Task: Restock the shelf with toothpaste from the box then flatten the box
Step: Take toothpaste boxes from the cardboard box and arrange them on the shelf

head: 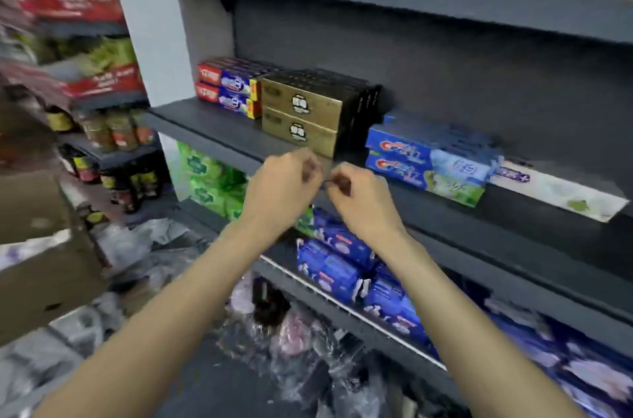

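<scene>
Head view: two hands (322, 188), fingers curled (hold unclear), before two gold toothpaste boxes (301, 118) on shelf (205, 126).

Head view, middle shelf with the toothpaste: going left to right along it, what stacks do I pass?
Red-and-blue toothpaste boxes → gold boxes with black boxes behind them → blue toothpaste boxes → white toothpaste box. Both hands hover in front of the shelf edge, below the gold boxes.
</scene>
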The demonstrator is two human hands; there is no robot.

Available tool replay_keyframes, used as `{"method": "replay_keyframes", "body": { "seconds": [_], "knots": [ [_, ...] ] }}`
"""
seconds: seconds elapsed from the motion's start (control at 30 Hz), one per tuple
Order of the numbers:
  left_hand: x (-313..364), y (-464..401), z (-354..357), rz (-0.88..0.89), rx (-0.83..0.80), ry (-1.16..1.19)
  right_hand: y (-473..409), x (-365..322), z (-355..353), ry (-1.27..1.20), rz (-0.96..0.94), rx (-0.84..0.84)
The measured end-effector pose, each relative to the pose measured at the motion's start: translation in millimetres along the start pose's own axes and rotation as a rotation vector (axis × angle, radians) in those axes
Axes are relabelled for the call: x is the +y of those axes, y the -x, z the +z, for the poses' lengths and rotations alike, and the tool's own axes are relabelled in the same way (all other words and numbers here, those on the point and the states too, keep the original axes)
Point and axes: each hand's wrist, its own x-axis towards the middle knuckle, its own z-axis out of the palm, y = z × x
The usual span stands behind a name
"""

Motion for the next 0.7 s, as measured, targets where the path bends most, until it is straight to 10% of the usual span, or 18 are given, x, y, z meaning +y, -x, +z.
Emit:
{"method": "replay_keyframes", "body": {
  "seconds": [0.7],
  "knots": [
    [-510.6,47.1,-209.8,-0.746,-0.332,-0.450,-90.4,-299.4,476.4,-0.008,-0.101,-0.702]
  ]
}}
